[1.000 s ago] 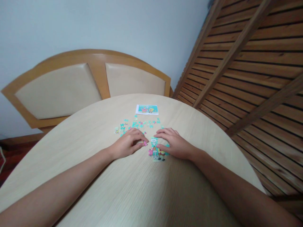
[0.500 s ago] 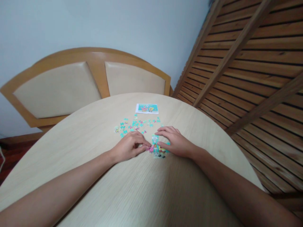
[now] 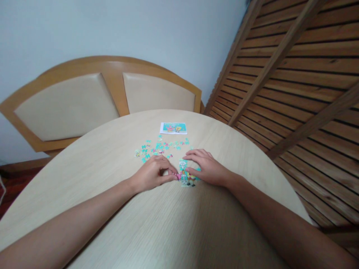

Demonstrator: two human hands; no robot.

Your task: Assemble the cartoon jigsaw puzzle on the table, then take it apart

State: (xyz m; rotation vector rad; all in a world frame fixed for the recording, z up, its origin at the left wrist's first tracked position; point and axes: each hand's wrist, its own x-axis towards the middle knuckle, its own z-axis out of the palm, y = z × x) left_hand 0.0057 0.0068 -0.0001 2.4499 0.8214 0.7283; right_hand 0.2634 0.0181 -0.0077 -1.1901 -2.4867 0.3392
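Behind a pale round table (image 3: pixel 126 231), a padded wooden backrest (image 3: pixel 67 106) is standing at the left, while loose puzzle pieces (image 3: pixel 158 145) are lying scattered just short of a picture card (image 3: pixel 173 128). The left hand (image 3: pixel 153 170) is pinching a pink piece (image 3: pixel 178 177) narrowly at the left edge of a joined puzzle section (image 3: pixel 183 173); over its right part the right hand (image 3: pixel 206 167) is resting, thumb and forefinger parted, with slatted wood panelling (image 3: pixel 303 99) rising farther right.

Your left forearm (image 3: pixel 92 215) and right forearm (image 3: pixel 269 215) are bare and slender, narrowing toward the wrists (image 3: pixel 230 181). Your left hand (image 3: pixel 154 172) and right hand (image 3: pixel 209 169) are bare too, with slim fingers (image 3: pixel 194 152); the nails are too small to make out.
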